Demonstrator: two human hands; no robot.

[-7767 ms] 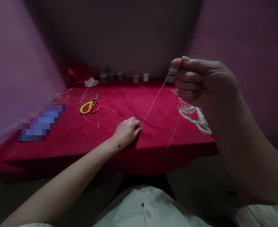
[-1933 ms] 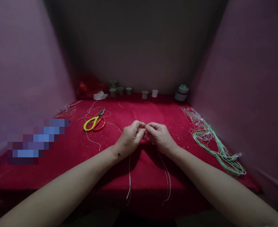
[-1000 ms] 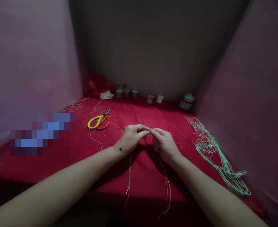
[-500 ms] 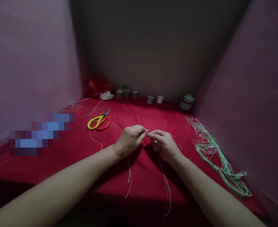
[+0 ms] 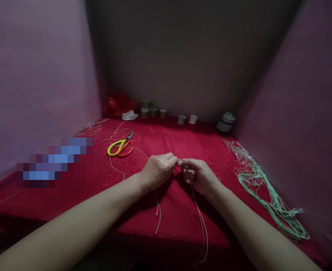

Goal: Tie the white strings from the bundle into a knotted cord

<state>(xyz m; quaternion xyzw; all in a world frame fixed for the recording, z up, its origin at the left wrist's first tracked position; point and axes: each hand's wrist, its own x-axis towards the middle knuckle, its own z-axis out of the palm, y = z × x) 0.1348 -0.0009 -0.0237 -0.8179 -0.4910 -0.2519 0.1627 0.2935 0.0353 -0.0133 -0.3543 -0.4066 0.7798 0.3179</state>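
Note:
Near the middle of the red cloth, my left hand point(image 5: 159, 170) pinches thin pale cords, its fingers closed and the back of the hand turned up. Close to its right, my right hand point(image 5: 198, 174) has thumb and forefinger closed on the same cords, other fingers curled. A small looped part of the cords point(image 5: 180, 162) shows between the fingertips; its exact form is too small to tell. Loose cord ends point(image 5: 158, 212) hang below my left hand, and longer ends point(image 5: 204, 226) hang below my right hand past the table's front edge.
Scissors point(image 5: 121, 147) with yellow and red handles lie on the red cloth point(image 5: 137, 222) at the left, among loose threads. Several spools point(image 5: 163, 113), a red bag point(image 5: 118, 104) and a lidded jar point(image 5: 226, 122) stand at the back. A green cord bundle point(image 5: 270, 199) lies at right.
The fingertips have moved slightly apart, and a small loop of cord now shows between them. My left hand has turned a little more knuckles-up. The whole view has shifted slightly.

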